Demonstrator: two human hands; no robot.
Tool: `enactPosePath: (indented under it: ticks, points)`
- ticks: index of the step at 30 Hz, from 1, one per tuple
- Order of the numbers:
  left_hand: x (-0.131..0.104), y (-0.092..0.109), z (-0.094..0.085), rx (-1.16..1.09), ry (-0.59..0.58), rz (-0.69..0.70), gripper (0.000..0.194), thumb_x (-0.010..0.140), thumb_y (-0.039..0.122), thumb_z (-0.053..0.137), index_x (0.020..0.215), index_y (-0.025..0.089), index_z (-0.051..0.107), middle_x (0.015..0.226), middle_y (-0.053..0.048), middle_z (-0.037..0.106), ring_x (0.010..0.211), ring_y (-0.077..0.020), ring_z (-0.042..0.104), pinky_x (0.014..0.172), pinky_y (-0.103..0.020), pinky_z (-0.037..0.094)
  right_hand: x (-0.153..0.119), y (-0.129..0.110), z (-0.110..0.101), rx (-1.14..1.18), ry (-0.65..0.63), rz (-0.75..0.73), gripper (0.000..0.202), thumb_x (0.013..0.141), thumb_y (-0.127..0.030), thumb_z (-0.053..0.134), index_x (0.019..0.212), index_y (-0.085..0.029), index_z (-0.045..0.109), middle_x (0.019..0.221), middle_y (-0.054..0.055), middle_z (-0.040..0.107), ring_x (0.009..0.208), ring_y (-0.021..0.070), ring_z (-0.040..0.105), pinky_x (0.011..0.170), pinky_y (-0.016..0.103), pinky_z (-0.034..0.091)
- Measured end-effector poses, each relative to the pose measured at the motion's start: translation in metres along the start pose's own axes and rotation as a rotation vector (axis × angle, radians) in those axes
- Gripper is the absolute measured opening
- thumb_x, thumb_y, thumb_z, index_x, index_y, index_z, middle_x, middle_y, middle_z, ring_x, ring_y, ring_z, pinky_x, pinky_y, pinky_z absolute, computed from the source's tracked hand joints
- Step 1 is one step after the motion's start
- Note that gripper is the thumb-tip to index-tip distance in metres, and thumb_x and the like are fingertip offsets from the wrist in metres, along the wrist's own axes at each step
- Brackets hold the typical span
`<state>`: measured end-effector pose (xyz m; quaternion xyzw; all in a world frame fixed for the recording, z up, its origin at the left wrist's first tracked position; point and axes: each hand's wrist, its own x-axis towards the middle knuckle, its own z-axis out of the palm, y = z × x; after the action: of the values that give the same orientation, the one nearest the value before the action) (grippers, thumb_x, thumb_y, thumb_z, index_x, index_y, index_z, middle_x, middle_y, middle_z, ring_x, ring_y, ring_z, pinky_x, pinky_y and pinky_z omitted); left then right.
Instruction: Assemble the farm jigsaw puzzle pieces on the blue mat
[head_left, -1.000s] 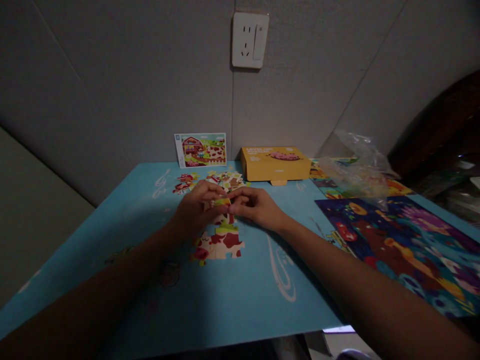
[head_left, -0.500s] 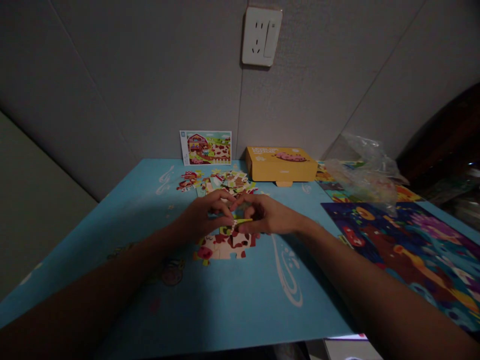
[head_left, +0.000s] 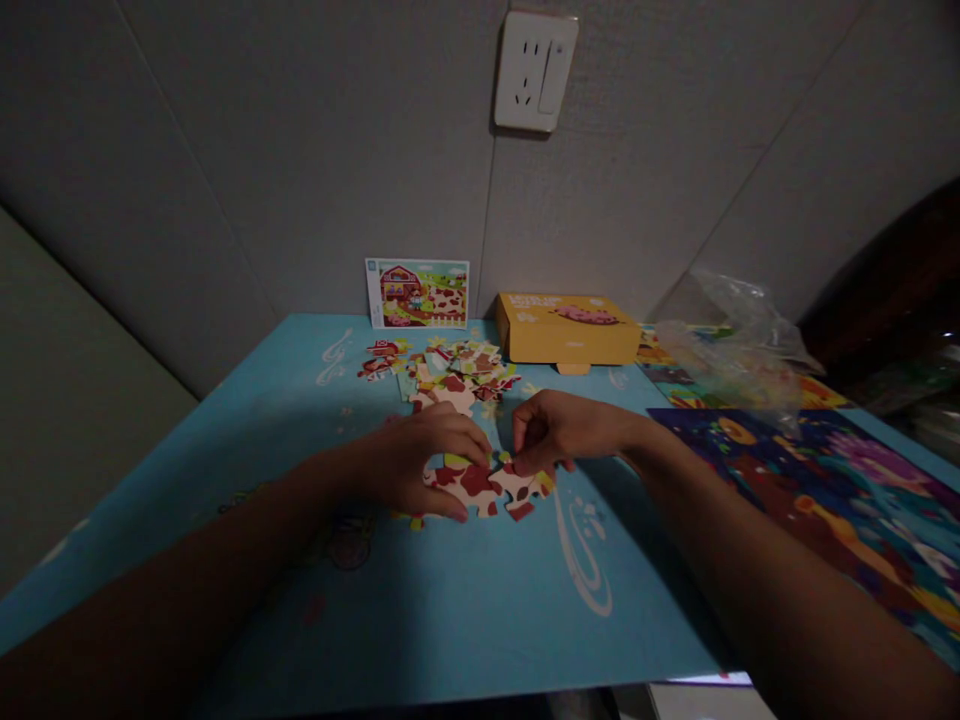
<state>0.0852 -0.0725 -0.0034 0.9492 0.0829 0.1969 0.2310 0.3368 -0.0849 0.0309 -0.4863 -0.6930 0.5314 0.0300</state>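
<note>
My left hand (head_left: pixel 416 460) lies over a cluster of joined jigsaw pieces (head_left: pixel 471 483) with cream, brown and green print. Its thumb rests by their lower edge and the fingers above, spread apart. At the right side of that cluster, my right hand (head_left: pixel 566 432) pinches the top of a cream and brown puzzle piece (head_left: pixel 517 487). This piece sits slightly tilted against the cluster; whether it is locked in I cannot tell. Behind the hands is a heap of loose puzzle pieces (head_left: pixel 457 368), and a small red group of pieces (head_left: pixel 384 358) lies left of it.
A farm picture card (head_left: pixel 421 294) leans on the wall, left of a yellow puzzle box (head_left: pixel 574 335). To the right, a dark blue puzzle picture (head_left: pixel 817 500) and a clear plastic bag (head_left: pixel 739 340) lie on the blue table (head_left: pixel 465 620). A socket (head_left: pixel 537 72) is on the wall.
My hands have moved apart. The right hand has brought a puzzle piece down to the cluster's right side, and the left has come down over the joined pieces.
</note>
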Motion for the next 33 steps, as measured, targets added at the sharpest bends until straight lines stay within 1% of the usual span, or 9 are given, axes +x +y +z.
enactPosePath:
  ticks: [2,6,12,17,22,27,30,31,33]
  points:
    - [0.000,0.000,0.000,-0.004,0.000,-0.008,0.043,0.075,0.040,0.079,0.112,0.022,0.065,0.118,-0.010,0.067,0.109,-0.0244,0.059,0.099,-0.040,0.040,-0.002,-0.001,-0.001,-0.045,-0.002,0.032,0.028,0.066,-0.035,0.079,0.074,-0.015,0.061,0.055,-0.002,0.063,0.049,0.0116,0.061,0.038,0.017,0.040]
    - [0.000,0.001,-0.001,0.010,-0.030,-0.050,0.040,0.075,0.041,0.079,0.110,0.024,0.068,0.119,-0.009,0.066,0.108,-0.0242,0.059,0.099,-0.040,0.040,-0.004,-0.002,-0.001,-0.024,-0.015,0.121,0.033,0.067,-0.038,0.078,0.067,-0.017,0.054,0.053,0.001,0.064,0.049,0.0152,0.064,0.039,0.020,0.042]
    - [0.000,0.003,-0.003,-0.008,-0.042,-0.068,0.037,0.074,0.038,0.080,0.108,0.027,0.071,0.118,-0.007,0.066,0.108,-0.0239,0.059,0.097,-0.039,0.041,-0.002,-0.003,0.005,-0.017,-0.060,0.179,0.040,0.066,-0.047,0.078,0.064,-0.017,0.052,0.052,0.001,0.064,0.044,0.0151,0.061,0.040,0.024,0.046]
    - [-0.001,0.002,-0.002,-0.024,-0.036,-0.066,0.038,0.073,0.038,0.081,0.108,0.025,0.071,0.119,-0.008,0.065,0.110,-0.0240,0.059,0.098,-0.038,0.041,0.000,-0.003,0.008,-0.076,-0.077,0.140,0.038,0.071,-0.049,0.074,0.066,-0.017,0.054,0.053,0.002,0.065,0.044,0.0137,0.060,0.038,0.022,0.041]
    - [0.000,0.002,-0.003,-0.021,-0.050,-0.079,0.038,0.074,0.038,0.080,0.108,0.026,0.071,0.119,-0.007,0.065,0.111,-0.0237,0.058,0.099,-0.037,0.041,0.000,-0.003,0.007,-0.194,-0.010,0.098,0.034,0.071,-0.045,0.075,0.064,-0.017,0.058,0.043,-0.004,0.056,0.035,0.0092,0.048,0.036,0.021,0.036]
    - [-0.002,0.000,-0.002,-0.040,-0.038,-0.090,0.038,0.074,0.039,0.080,0.108,0.027,0.071,0.121,-0.007,0.065,0.113,-0.0238,0.059,0.101,-0.036,0.041,0.000,-0.004,0.009,-0.165,-0.001,0.059,0.031,0.070,-0.043,0.075,0.063,-0.017,0.059,0.042,-0.005,0.054,0.035,0.0088,0.047,0.037,0.021,0.037]
    - [-0.002,-0.002,0.000,-0.051,-0.018,-0.077,0.040,0.073,0.040,0.080,0.110,0.028,0.070,0.122,-0.007,0.066,0.114,-0.0242,0.059,0.102,-0.038,0.041,0.002,-0.004,0.013,-0.177,0.024,0.020,0.031,0.070,-0.042,0.074,0.062,-0.018,0.056,0.041,-0.006,0.052,0.034,0.0085,0.045,0.037,0.021,0.035]
    - [-0.002,-0.003,0.001,-0.052,-0.010,-0.071,0.038,0.074,0.039,0.080,0.109,0.028,0.070,0.121,-0.007,0.066,0.113,-0.0240,0.059,0.102,-0.038,0.041,0.004,-0.004,0.014,-0.180,0.034,0.007,0.031,0.070,-0.042,0.074,0.062,-0.018,0.055,0.040,-0.007,0.051,0.034,0.0083,0.044,0.037,0.021,0.034]
    - [0.000,-0.002,0.002,-0.059,0.026,-0.065,0.026,0.079,0.033,0.075,0.104,0.026,0.071,0.117,-0.007,0.068,0.109,-0.0222,0.062,0.099,-0.037,0.044,0.007,-0.003,0.017,-0.185,0.054,-0.030,0.031,0.070,-0.041,0.073,0.063,-0.019,0.054,0.040,-0.007,0.049,0.034,0.0078,0.042,0.038,0.021,0.032]
